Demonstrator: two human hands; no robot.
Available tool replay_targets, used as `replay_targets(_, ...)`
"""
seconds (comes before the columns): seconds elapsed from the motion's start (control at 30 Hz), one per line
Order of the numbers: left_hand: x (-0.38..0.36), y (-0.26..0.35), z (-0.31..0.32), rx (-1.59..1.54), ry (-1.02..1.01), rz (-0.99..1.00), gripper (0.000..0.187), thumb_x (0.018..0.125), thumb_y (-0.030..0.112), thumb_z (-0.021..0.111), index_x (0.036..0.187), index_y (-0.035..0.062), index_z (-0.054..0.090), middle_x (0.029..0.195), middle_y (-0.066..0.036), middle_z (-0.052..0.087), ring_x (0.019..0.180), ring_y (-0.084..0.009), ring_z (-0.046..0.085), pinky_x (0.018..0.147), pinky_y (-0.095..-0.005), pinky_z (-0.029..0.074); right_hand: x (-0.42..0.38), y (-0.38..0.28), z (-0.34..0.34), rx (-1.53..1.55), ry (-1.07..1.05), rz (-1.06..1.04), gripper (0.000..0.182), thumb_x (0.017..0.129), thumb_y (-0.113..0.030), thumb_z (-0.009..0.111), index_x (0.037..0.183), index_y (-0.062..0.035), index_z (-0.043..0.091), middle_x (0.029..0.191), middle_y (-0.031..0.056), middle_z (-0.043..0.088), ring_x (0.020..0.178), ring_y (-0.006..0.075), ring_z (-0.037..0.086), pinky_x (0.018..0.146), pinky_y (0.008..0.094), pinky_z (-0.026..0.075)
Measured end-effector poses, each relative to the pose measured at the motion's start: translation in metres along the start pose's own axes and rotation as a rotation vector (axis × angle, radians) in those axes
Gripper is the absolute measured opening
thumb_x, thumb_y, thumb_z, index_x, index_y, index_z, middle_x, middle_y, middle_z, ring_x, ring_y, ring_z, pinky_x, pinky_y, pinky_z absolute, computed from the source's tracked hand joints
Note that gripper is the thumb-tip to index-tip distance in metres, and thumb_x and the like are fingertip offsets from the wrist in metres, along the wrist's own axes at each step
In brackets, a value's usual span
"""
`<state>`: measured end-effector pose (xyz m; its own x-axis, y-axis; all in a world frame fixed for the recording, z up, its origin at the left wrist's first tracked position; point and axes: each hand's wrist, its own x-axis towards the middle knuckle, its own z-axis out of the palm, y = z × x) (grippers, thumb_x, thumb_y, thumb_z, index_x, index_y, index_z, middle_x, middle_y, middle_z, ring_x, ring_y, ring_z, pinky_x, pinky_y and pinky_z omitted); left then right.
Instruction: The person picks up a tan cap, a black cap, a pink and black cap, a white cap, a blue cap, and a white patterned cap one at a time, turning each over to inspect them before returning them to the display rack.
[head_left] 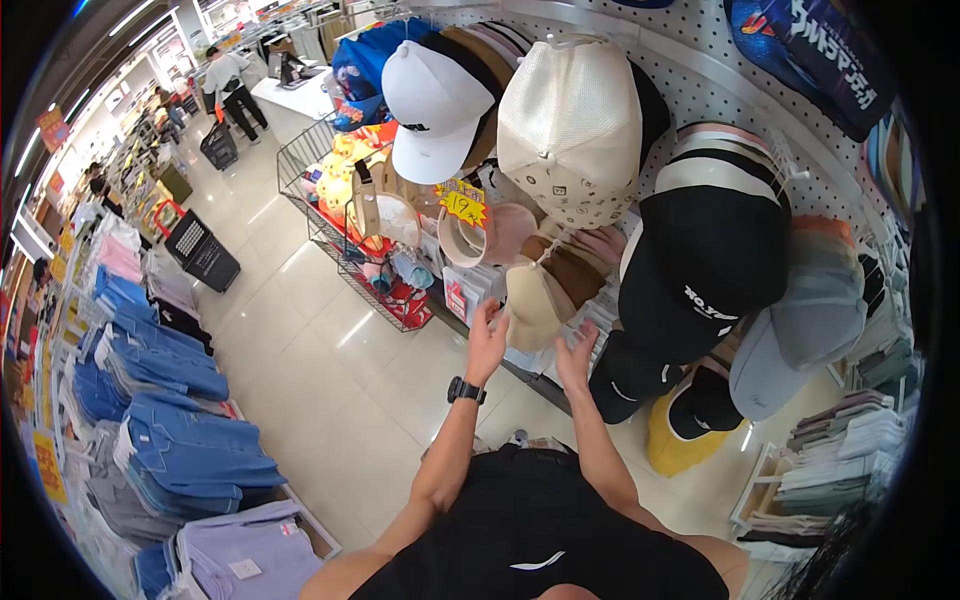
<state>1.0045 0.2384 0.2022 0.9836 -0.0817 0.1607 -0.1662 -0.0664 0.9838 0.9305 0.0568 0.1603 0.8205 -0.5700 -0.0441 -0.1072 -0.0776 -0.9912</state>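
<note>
The beige cap (528,306), ahead at twelve o'clock, is best steadied evenly from both sides, the left hand (487,336) near its eight o'clock and the right hand (576,358) near its four, each grip spread apart.

one head view, facing forward-down (very wide)

This is a clothing shop: stacked caps (530,305) hang by a pegboard (692,45) from centre to upper right, a yellow price sign (463,204) shows near the middle, denim shirts (195,445) line the lower left, and a black shopping basket (203,252) stands upper left.
</note>
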Motion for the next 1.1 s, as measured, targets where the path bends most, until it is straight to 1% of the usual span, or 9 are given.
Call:
replay_targets(0.07, 0.031, 0.014, 0.006, 0.009, -0.017, 0.083, 0.051, 0.1, 0.023, 0.065, 0.144, 0.0013, 0.05, 0.136, -0.017, 0.06, 0.121, -0.0278, 0.06, 0.103, -0.0385, 0.048, -0.001, -0.036, 0.0, -0.127, 0.154, -0.203, 0.085, 0.088, -0.017, 0.075, 0.153, 0.0011, 0.025, 0.151, 0.0239, 0.036, 0.141, 0.0377, 0.036, 0.119, 0.0485, 0.029)
replay_targets(0.13, 0.053, 0.043, 0.011, 0.078, -0.027, 0.192, 0.059, 0.1, 0.024, 0.064, 0.15, -0.0003, 0.044, 0.141, -0.02, 0.059, 0.132, -0.032, 0.055, 0.112, -0.0405, 0.042, 0.002, -0.063, 0.005, -0.177, 0.218, -0.28, 0.088, 0.087, -0.019, 0.077, 0.154, 0.001, 0.024, 0.152, 0.024, 0.034, 0.143, 0.0384, 0.035, 0.121, 0.0489, 0.026)
replay_targets(0.27, 0.1, 0.066, 0.02, -0.056, -0.223, 0.256, 0.056, 0.101, 0.024, 0.063, 0.151, 0.0023, 0.046, 0.146, -0.02, 0.056, 0.138, -0.0327, 0.051, 0.116, -0.0411, 0.039, 0.006, -0.109, 0.023, -0.301, 0.286, -0.478, 0.094, 0.084, -0.025, 0.083, 0.156, -0.0025, 0.028, 0.158, 0.0243, 0.031, 0.147, 0.041, 0.03, 0.122, 0.0504, 0.023)
replay_targets(0.47, 0.129, 0.057, 0.029, -0.006, -0.461, 0.361, 0.04, 0.103, 0.023, 0.06, 0.139, 0.0052, 0.06, 0.145, -0.017, 0.056, 0.139, -0.0343, 0.05, 0.116, -0.0425, 0.037, 0.024, -0.124, 0.062, -0.44, 0.434, -0.49, 0.081, 0.087, -0.03, 0.08, 0.154, -0.0101, 0.039, 0.158, 0.0217, 0.034, 0.147, 0.0416, 0.03, 0.12, 0.0539, 0.024)
replay_targets(0.67, 0.127, 0.056, 0.018, 0.031, -0.458, 0.386, 0.041, 0.102, 0.029, 0.063, 0.137, 0.0087, 0.062, 0.142, -0.014, 0.056, 0.136, -0.0327, 0.049, 0.115, -0.0449, 0.035, 0.024, -0.123, 0.08, -0.404, 0.613, -0.46, 0.067, 0.089, -0.029, 0.079, 0.147, -0.0091, 0.05, 0.153, 0.0219, 0.042, 0.143, 0.0409, 0.038, 0.118, 0.0522, 0.029)
replay_targets(0.73, 0.129, 0.058, 0.015, 0.023, -0.48, 0.382, 0.042, 0.101, 0.032, 0.065, 0.137, 0.0106, 0.062, 0.142, -0.013, 0.055, 0.135, -0.032, 0.048, 0.115, -0.0459, 0.034, 0.022, -0.127, 0.08, -0.362, 0.611, -0.476, 0.06, 0.09, -0.014, 0.075, 0.144, -0.0056, 0.051, 0.151, 0.0215, 0.046, 0.141, 0.0396, 0.043, 0.119, 0.0459, 0.034)
replay_targets(0.8, 0.127, 0.059, 0.013, 0.012, -0.48, 0.355, 0.043, 0.101, 0.033, 0.065, 0.138, 0.0103, 0.062, 0.142, -0.012, 0.055, 0.135, -0.0327, 0.048, 0.114, -0.0462, 0.034, 0.018, -0.128, 0.085, -0.365, 0.627, -0.474, 0.056, 0.091, -0.014, 0.074, 0.142, -0.0046, 0.053, 0.15, 0.0216, 0.048, 0.14, 0.039, 0.045, 0.118, 0.0451, 0.035)
replay_targets(0.87, 0.119, 0.055, 0.01, -0.028, -0.456, 0.34, 0.046, 0.098, 0.031, 0.069, 0.137, 0.0094, 0.062, 0.143, -0.014, 0.054, 0.135, -0.0343, 0.048, 0.114, -0.0463, 0.035, 0.014, -0.129, 0.09, -0.317, 0.647, -0.471, 0.056, 0.093, -0.023, 0.074, 0.142, -0.0056, 0.054, 0.148, 0.024, 0.047, 0.138, 0.0427, 0.045, 0.115, 0.0482, 0.037)
replay_targets(1.1, 0.1, 0.056, 0.005, -0.015, -0.37, 0.429, 0.048, 0.09, 0.023, 0.076, 0.133, 0.0069, 0.063, 0.142, -0.018, 0.053, 0.132, -0.0372, 0.049, 0.111, -0.0477, 0.038, 0.0, -0.12, 0.09, -0.352, 0.656, -0.435, 0.045, 0.096, -0.021, 0.069, 0.136, -0.0046, 0.057, 0.143, 0.0243, 0.051, 0.134, 0.0435, 0.047, 0.112, 0.0479, 0.039)
